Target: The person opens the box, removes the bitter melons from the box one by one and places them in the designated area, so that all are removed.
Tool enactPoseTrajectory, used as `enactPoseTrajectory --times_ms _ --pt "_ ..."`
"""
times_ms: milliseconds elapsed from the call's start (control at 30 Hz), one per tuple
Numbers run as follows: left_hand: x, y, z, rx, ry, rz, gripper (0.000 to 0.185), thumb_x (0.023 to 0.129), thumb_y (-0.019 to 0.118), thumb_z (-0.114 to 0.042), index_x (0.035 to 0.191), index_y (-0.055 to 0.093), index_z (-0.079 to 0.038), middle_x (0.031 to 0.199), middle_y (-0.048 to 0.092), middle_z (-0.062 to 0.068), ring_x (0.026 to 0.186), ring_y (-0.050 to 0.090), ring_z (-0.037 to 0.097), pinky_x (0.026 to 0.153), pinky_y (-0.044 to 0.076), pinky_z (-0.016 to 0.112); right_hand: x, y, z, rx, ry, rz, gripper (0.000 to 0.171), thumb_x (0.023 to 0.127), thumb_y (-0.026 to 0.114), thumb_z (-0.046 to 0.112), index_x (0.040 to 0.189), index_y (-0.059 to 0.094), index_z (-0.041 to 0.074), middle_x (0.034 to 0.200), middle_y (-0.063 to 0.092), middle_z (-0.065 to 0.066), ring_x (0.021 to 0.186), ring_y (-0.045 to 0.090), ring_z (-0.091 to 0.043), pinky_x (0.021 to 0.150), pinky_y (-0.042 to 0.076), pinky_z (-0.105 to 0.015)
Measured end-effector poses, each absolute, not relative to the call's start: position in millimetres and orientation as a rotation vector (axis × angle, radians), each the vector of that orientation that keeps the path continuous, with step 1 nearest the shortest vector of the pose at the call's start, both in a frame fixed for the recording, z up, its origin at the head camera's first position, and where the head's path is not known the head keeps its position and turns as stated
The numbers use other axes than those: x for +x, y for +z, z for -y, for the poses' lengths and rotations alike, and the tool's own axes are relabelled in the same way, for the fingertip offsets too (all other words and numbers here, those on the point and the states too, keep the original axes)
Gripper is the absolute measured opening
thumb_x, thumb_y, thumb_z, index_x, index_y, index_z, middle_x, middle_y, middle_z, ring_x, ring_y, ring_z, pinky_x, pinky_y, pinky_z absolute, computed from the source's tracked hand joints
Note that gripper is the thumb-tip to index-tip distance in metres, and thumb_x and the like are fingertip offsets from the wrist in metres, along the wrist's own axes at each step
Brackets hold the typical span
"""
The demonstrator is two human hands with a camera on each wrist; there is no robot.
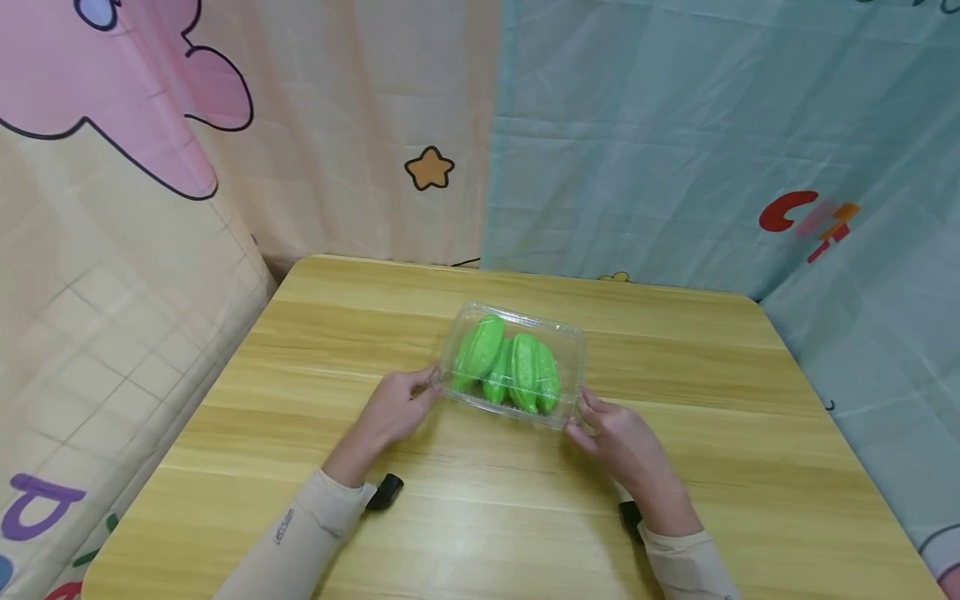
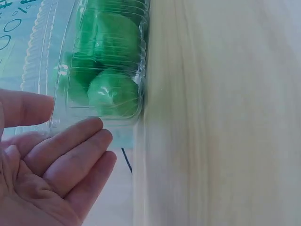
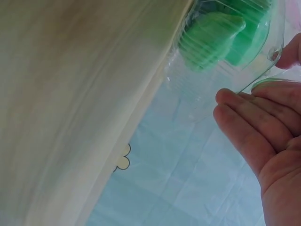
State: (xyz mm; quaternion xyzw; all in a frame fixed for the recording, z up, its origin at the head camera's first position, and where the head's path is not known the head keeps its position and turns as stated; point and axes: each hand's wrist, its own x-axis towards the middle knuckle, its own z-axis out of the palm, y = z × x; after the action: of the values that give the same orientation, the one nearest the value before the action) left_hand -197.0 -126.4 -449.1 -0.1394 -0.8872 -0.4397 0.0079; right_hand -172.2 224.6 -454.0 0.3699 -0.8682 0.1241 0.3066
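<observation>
From where I stand, a clear plastic container (image 1: 572,354) sits about the middle of the tabletop (image 1: 465,525), slightly askew, with several green, ridged, fruit-like pieces (image 1: 524,371) inside; I can't tell whether its base rests fully on the wood. The left hand (image 1: 397,408) pinches its near-left corner between thumb and forefinger, the other fingers loosely extended. The right hand (image 1: 618,437) does likewise at the near-right corner, barely parted around the rim.

I'd judge the box light, its walls thin and springy, likely to dent or crackle under a hard squeeze and a little slippery. The pieces look smooth and firm, perhaps hollow, and could slide about if it tips. The stiffest hold should be the rim at opposite ends, with fingers supporting underneath.

I can make out no label on the box. The left sleeve (image 1: 292,542) carries small dark lettering, something like "Let's slim". On the curtains there is a purple letter (image 1: 37,504) resembling a P and a red curve (image 1: 776,212) like a C. The left wrist view catches green characters, perhaps "00%", cut off.
</observation>
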Motion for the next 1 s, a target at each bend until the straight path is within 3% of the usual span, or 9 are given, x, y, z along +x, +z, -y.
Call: enactPoseTrajectory --times_ms 33,200,333,433,533,633,800,1000 --pt "-196.6 -450.1 125.4 -0.405 -1.4 2.756 0.045 0.101 0.061 -0.024 0.14 0.056 -0.002 0.13 0.063 0.019 0.11 0.066 0.037 0.078 0.058 0.046 -172.2 -454.2 -224.1 0.976 0.329 2.297 0.033 0.085 0.068 0.015 0.102 0.073 -0.013 0.104 0.069 -0.032 0.063 0.071 -0.033 0.051 0.057 -0.036" --pt "-195.3 -452.6 122.3 -0.275 -1.53 2.704 0.04 0.099 0.064 -0.02 0.134 0.062 -0.002 0.127 0.065 0.019 0.097 0.07 0.03 0.051 0.051 0.033 -171.4 -454.6 -223.4 0.967 0.344 2.302 0.033 0.085 0.071 0.014 0.103 0.073 -0.013 0.105 0.068 -0.033 0.065 0.071 -0.035 0.052 0.057 -0.036" --pt "-196.2 -453.1 121.8 -0.192 -1.589 2.677 0.038 0.097 0.067 -0.021 0.132 0.065 -0.005 0.111 0.073 0.012 0.095 0.071 0.026 0.063 0.057 0.033 -171.3 -455.0 -224.1 0.956 0.36 2.302 0.033 0.085 0.07 0.015 0.104 0.073 -0.012 0.105 0.068 -0.032 0.062 0.071 -0.033 0.051 0.057 -0.034" --pt "-199.4 -454.3 122.5 -0.166 -1.643 2.642 0.041 0.096 0.069 -0.022 0.134 0.065 -0.007 0.108 0.074 0.006 0.102 0.069 0.026 0.084 0.057 0.038 -171.8 -455.1 -224.9 0.926 0.391 2.292 0.033 0.086 0.067 0.016 0.104 0.074 -0.011 0.103 0.069 -0.031 0.06 0.071 -0.031 0.047 0.055 -0.031" --pt "-204.5 -457.2 123.7 -0.186 -1.725 2.599 0.047 0.097 0.069 -0.026 0.14 0.061 -0.008 0.13 0.063 0.008 0.116 0.062 0.029 0.097 0.051 0.044 -172.2 -455.0 -225.2 0.899 0.421 2.28 0.033 0.086 0.064 0.016 0.103 0.074 -0.011 0.101 0.069 -0.03 0.061 0.071 -0.031 0.045 0.053 -0.028" --pt "-208.4 -460.9 125.2 -0.236 -1.888 2.567 0.054 0.1 0.064 -0.029 0.15 0.05 -0.012 0.155 0.043 0.007 0.133 0.048 0.034 0.109 0.04 0.049 -172.2 -454.9 -224.8 0.894 0.439 2.271 0.032 0.086 0.065 0.014 0.103 0.074 -0.011 0.1 0.069 -0.03 0.063 0.072 -0.033 0.045 0.053 -0.028" --pt "-210.7 -465.2 125.9 -0.283 -2.076 2.534 0.058 0.104 0.057 -0.031 0.157 0.037 -0.021 0.165 0.022 0.0 0.145 0.029 0.037 0.116 0.024 0.055 -172.4 -456.2 -223.8 0.902 0.46 2.269 0.03 0.082 0.067 0.01 0.103 0.074 -0.011 0.1 0.069 -0.03 0.064 0.072 -0.032 0.044 0.052 -0.025" --pt "-211.0 -467.4 120.7 -0.288 -2.19 2.432 0.058 0.103 0.058 -0.02 0.157 0.036 -0.018 0.163 0.025 0.003 0.137 0.044 0.036 0.114 0.03 0.05 -173.0 -456.9 -222.7 0.898 0.466 2.264 0.032 0.086 0.066 0.014 0.103 0.074 -0.011 0.101 0.069 -0.031 0.068 0.072 -0.035 0.048 0.056 -0.031"
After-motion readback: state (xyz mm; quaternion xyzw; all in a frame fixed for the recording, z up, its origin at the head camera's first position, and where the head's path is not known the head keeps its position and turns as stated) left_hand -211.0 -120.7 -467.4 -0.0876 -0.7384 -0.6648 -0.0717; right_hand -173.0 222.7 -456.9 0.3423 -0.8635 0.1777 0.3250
